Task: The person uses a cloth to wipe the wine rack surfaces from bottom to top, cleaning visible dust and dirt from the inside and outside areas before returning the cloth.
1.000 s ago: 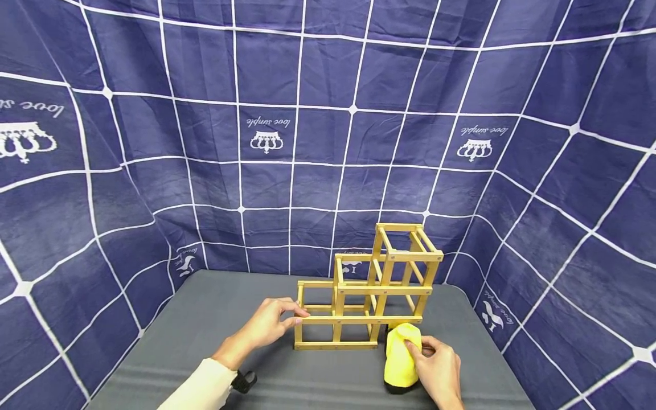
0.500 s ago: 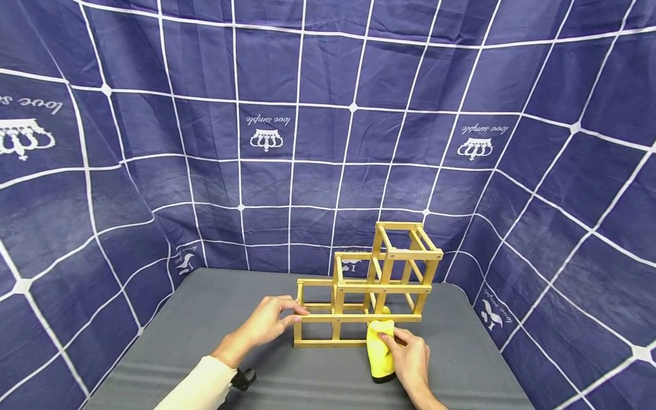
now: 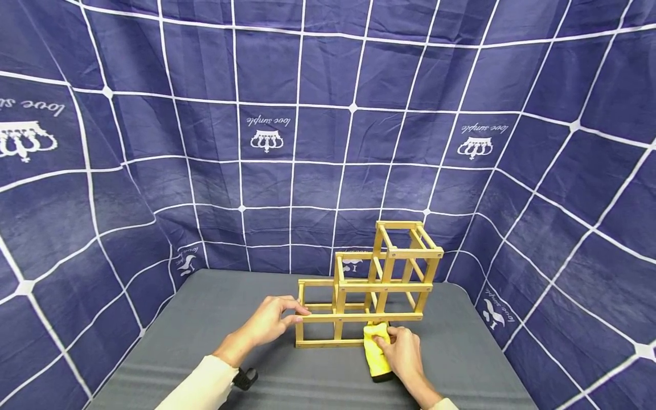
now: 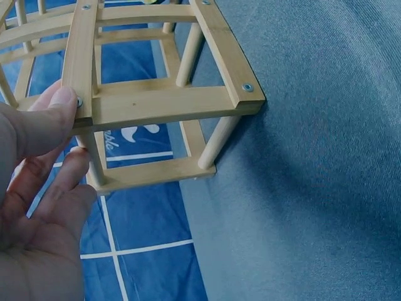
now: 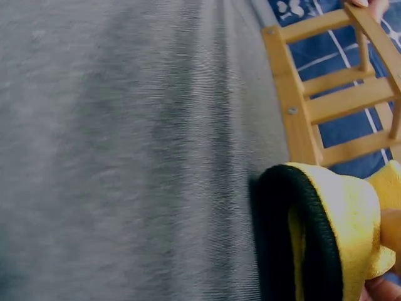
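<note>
From my remote seat, my left hand [image 3: 274,320] pinched the left end of a stepped wooden rack [image 3: 385,288], which stood just right of the frame's centre on the grey worktop [image 3: 302,376]. My right hand [image 3: 404,352] had its grip closed on a yellow cloth [image 3: 376,352] with a black edge, lower right of centre; it overlapped the rack's lower front rail, though I couldn't tell how firmly it touched. Behind hung a navy curtain [image 3: 323,134] with a white grid. I read "love simple" upside down above crown prints at upper centre-left and upper right, with the same lettering cut off at the left edge. I saw no readable brand on the rack or cloth.
</note>
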Motion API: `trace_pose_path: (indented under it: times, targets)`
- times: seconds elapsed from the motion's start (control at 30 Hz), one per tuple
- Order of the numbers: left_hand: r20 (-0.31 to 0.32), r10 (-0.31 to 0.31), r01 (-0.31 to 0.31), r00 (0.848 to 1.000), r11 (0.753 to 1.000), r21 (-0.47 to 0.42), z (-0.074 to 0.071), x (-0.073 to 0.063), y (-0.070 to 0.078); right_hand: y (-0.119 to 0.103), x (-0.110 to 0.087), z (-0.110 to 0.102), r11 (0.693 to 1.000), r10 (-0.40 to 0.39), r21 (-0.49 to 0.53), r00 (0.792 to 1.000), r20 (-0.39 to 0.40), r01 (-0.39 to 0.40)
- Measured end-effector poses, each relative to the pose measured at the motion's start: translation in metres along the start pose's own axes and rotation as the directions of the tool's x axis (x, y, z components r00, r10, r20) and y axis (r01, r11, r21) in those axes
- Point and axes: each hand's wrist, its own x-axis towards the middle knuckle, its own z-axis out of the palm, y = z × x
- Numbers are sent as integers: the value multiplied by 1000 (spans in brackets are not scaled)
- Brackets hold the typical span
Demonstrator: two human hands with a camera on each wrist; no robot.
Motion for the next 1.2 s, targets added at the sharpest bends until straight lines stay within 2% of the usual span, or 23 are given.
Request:
trace_pose_path:
  times: [0.2,0.3,0.4,0.47,0.53,0.67,0.8,0.9,1.0,1.2]
  targets:
    - [-37,28,-27,999,999,27,4,-1,1,-3,2,-6,998,18,57,997,-81,-14]
    - [-53,25,-24,998,999,26,10,0,3,0,-3,-21,997,64,55,996,-58,-61]
    - [-46,6,-6,999,1000,-2,14,-1,3,5,-11,-42,988,152,51,986,-65,-149]
    - [-48,-3,1,999,1000,-31,15,-2,2,8,-16,-55,981,189,54,977,-99,-184]
    - [-51,-15,13,999,998,-54,14,-4,0,11,-19,-65,981,193,60,969,-154,-186]
    - [-51,-61,58,997,996,-66,9,-6,-3,14,-21,-77,990,128,94,950,-287,-105]
    - [-18,-107,105,994,991,-82,5,-4,-6,17,-22,-79,989,69,148,904,-422,-6]
    - [-27,-151,147,988,984,-98,5,1,-7,20,-19,-77,986,34,161,876,-482,50]
    - [-58,-229,220,972,968,-123,8,8,-7,21,-16,-76,983,-3,158,857,-515,98]
    - [-87,-376,354,923,915,-194,11,20,-7,21,-6,-75,968,-90,142,814,-574,208]
